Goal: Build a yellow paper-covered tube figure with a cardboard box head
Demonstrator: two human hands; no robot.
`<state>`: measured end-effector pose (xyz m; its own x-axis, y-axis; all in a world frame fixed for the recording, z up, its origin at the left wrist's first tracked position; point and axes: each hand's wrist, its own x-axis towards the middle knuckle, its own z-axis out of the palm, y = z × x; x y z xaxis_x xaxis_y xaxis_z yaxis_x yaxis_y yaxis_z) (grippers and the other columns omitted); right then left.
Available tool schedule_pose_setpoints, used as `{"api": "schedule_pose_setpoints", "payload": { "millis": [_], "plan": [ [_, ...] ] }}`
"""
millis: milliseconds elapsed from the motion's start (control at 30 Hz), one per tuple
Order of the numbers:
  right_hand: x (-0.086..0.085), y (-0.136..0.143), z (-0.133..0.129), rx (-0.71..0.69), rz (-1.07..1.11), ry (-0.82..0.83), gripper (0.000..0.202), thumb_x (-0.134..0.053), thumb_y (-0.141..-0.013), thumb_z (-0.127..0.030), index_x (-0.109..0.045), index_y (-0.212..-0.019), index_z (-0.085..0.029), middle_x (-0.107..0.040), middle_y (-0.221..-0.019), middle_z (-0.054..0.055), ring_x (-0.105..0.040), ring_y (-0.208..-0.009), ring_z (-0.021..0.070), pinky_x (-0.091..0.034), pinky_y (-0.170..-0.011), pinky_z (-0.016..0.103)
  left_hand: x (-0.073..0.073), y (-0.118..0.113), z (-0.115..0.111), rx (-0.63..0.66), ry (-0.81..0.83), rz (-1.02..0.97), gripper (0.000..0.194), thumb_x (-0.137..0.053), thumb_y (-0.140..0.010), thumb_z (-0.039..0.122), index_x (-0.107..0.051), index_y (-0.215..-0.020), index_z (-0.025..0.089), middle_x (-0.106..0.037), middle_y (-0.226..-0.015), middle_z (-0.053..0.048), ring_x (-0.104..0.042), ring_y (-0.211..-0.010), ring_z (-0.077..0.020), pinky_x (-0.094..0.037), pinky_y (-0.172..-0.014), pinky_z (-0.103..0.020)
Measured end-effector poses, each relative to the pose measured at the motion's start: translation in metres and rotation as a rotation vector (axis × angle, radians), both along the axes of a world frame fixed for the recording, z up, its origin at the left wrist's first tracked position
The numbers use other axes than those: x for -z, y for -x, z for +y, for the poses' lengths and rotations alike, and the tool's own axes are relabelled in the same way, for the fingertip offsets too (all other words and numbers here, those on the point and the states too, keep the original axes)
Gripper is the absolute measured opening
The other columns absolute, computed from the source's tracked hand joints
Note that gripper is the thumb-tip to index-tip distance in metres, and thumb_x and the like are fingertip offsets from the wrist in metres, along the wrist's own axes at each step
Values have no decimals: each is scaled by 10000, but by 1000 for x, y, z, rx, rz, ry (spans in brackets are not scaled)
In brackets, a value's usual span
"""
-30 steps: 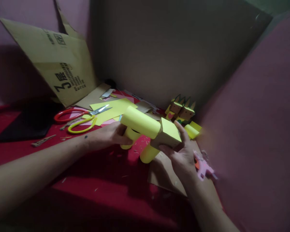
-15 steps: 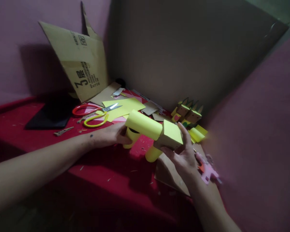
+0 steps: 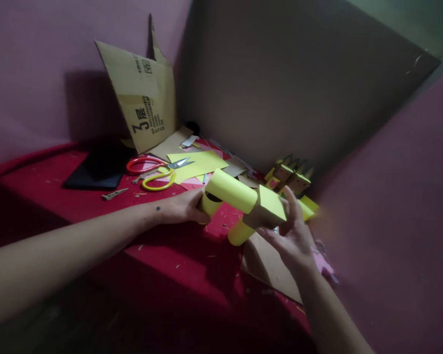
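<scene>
A craft model of yellow paper tubes [image 3: 232, 191] and a small cardboard box with a yellow top [image 3: 270, 204] is held over the red cloth. My left hand [image 3: 192, 206] grips the short upright tube [image 3: 211, 205] at its left end, where a dark opening shows. At the box end, my right hand [image 3: 291, 236] has its thumb below the box and its fingers round the far side, partly hidden. Another short yellow tube [image 3: 240, 232] slants down under the box. Whether the tubes are glued together I cannot tell.
Red-and-yellow-handled scissors [image 3: 157, 172] lie by yellow paper [image 3: 199, 164] and scraps. A clothespin [image 3: 114, 194] and black flat object [image 3: 96, 167] are left. A cardboard carton [image 3: 143, 98] stands behind. Small box figures [image 3: 291, 174], a cardboard sheet [image 3: 269, 265] and a pink glue gun [image 3: 323, 263] are right.
The whole view has shifted, so the background sits farther right. Both hands still hold the model in nearly the same pose; my right fingers look slightly farther from the box top.
</scene>
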<state>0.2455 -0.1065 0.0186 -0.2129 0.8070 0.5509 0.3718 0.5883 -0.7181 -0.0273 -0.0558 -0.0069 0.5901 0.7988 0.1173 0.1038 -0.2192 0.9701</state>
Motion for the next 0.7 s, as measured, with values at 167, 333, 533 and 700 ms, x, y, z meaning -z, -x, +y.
{"api": "schedule_pose_setpoints", "payload": {
  "millis": [167,333,533,700],
  "plan": [
    [-30,2,-13,69,-159,-88,874,-771,-785,-393,-286,-1511,-404,-444,-1437,82,-449,-1332,333,-348,-1139,605,0,-1,-2,-19,32,9,357,-708,-621,189,-503,-913,185,-545,-694,25,-537,-639,-170,-402,-570,-293],
    [-57,22,-23,146,-556,-395,745,-715,-837,-372,-359,-1492,-366,-442,-1433,110,-415,-1346,368,-386,-1101,622,4,-1,-1,-17,-9,-4,278,-690,-609,218,-551,-846,176,-544,-650,21,-517,-609,-165,-372,-553,-298],
    [-63,52,-22,73,-959,-520,743,-709,-823,-305,-370,-1485,-301,-479,-1469,129,-378,-1368,422,-281,-1132,685,16,-1,4,-50,-44,-9,343,-696,-590,257,-591,-904,167,-574,-727,1,-507,-687,-181,-390,-617,-320],
    [-60,48,-14,20,-966,-478,665,-659,-862,-271,-379,-1465,-271,-541,-1403,137,-459,-1277,384,-420,-1037,638,8,-1,0,-35,-25,-6,371,-676,-599,210,-560,-949,164,-529,-697,26,-507,-658,-174,-366,-589,-304]
  ]
}}
